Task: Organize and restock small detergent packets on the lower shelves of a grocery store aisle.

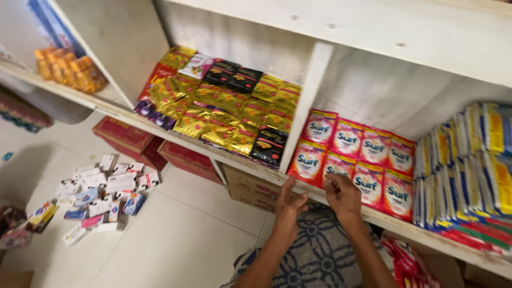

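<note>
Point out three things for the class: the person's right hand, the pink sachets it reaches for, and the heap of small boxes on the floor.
right hand (344,196), head view, back of the hand.
pink sachets (368,184), head view, a front-row sachet's face.
small boxes (104,192), head view, middle of the heap.

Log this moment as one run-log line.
left hand: open, at shelf edge | right hand: fingers on pink detergent sachets | left bay: yellow sachets

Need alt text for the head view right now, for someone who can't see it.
Both hands reach to the front edge of a white shelf: the right hand touches pink-red sachets, the left hand hangs open beside it. Gold and black sachets fill the neighbouring compartment; small boxes litter the floor.
</note>
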